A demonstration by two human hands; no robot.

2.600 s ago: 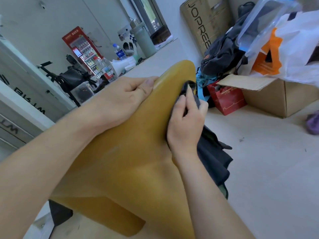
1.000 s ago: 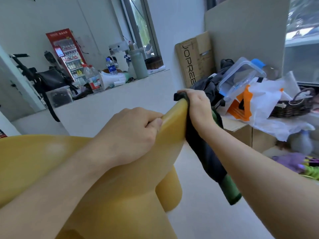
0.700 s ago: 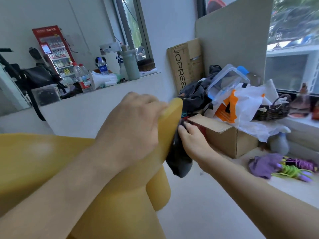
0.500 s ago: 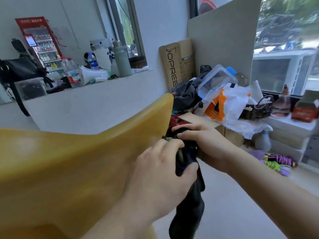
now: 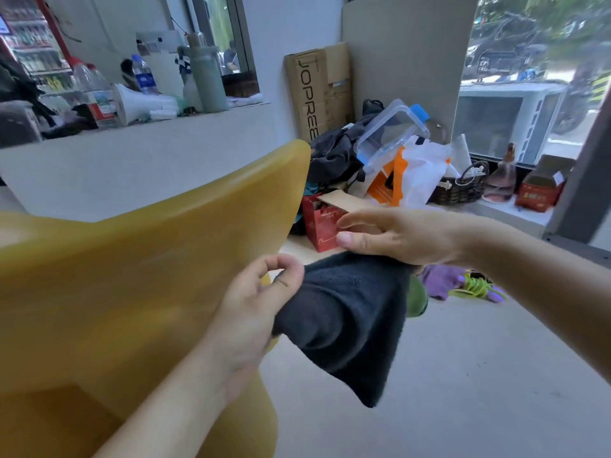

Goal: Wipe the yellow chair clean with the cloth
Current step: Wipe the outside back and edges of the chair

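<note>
Both hands are on the cloth (image 5: 347,312): your left hand (image 5: 261,292) pinches one corner between thumb and forefinger, and your right hand (image 5: 400,236) lies flat along its top edge, fingers straight. The dark cloth sags between them. The yellow chair (image 5: 148,259) stands just left of your left hand.

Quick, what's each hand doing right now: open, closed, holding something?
Left hand: closed, pinching one end of the dark cloth.
Right hand: open, fingers straight, resting on top of the cloth.
</note>
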